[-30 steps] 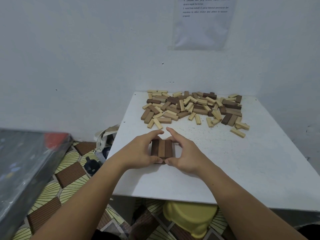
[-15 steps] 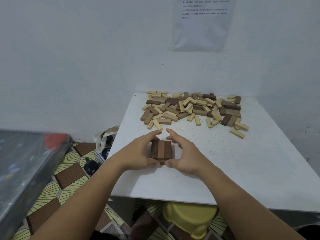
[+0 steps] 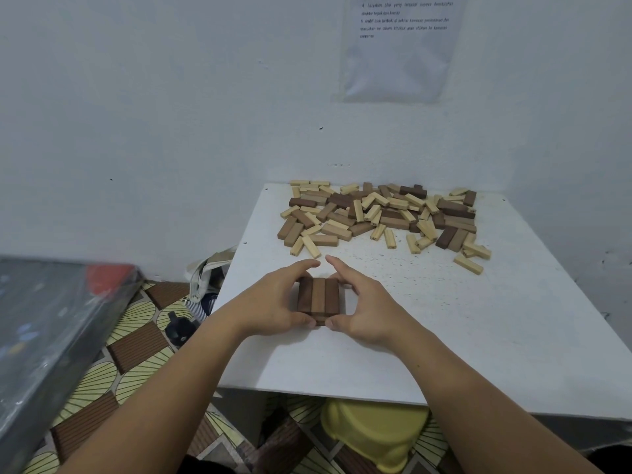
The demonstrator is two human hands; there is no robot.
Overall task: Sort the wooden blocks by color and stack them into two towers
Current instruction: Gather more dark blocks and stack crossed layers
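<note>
Near the table (image 3: 478,336) front edge, left hand (image 3: 270,302) and right hand (image 3: 362,306) are gripping a brown block stack (image 3: 318,297) from both sides; loose block pile (image 3: 379,213) is lying far back.

Fig. Bimanual grasp. The bare left forearm (image 3: 164,391) and right forearm (image 3: 478,391) reach forward and converge. The left hand (image 3: 273,302) and right hand (image 3: 367,309) face each other, palms inward, and hold a small stack of brown blocks (image 3: 318,297) from either side. Thumbs (image 3: 304,322) press its near edge; index fingers (image 3: 301,267) curve past its far edge, tips close but apart.
</note>
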